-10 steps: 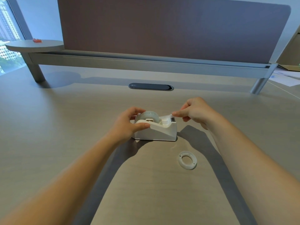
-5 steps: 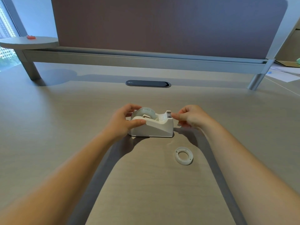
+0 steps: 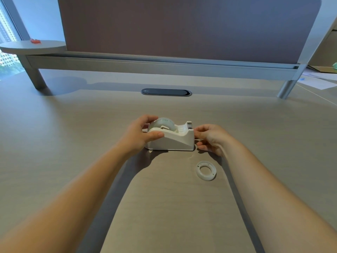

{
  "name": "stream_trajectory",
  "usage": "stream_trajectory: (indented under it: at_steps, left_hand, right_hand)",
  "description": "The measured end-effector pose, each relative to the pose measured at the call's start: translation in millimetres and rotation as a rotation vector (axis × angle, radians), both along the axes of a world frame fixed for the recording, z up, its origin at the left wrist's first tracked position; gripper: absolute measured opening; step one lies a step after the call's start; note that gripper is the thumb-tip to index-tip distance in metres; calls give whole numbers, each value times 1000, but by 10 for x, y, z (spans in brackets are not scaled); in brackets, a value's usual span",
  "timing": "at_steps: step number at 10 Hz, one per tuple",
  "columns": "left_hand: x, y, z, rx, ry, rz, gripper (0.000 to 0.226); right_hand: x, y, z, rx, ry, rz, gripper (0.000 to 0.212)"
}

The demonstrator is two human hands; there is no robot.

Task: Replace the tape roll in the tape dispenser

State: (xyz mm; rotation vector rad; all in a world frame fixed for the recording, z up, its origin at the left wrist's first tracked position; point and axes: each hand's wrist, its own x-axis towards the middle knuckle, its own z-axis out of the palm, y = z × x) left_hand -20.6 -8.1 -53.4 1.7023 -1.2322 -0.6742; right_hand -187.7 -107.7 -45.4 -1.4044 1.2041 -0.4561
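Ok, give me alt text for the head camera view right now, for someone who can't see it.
A white tape dispenser with a tape roll seated in it sits on a desk; the left hand grips its roll end, while the right hand hovers by the cutter end. An empty core ring lies nearby.

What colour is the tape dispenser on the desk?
The tape dispenser is white, perhaps slightly off-white. It shows in the head view, the only one.

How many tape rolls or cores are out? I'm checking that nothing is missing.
2: the tape roll seated in the dispenser, and an empty core lying on the desk nearer the right hand.
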Motion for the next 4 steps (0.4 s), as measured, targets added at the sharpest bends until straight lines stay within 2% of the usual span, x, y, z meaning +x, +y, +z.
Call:
stream_trajectory:
  at_steps: [1, 2, 3, 4]
  left_hand:
    - [-11, 10, 18, 10, -16, 1, 45]
    - [-53, 24, 22, 34, -104, 20, 54]
    - [-164, 115, 256, 31, -186, 74, 66]
    - [-280, 552, 422, -116, -142, 25, 49]
  right_hand:
    - [5, 52, 39, -54, 2, -1, 4]
    - [2, 97, 79, -232, 48, -46, 20]
    - [-7, 267, 295, -494, 71, -133, 26]
    - [-220, 777, 416, -633, -92, -26, 13]
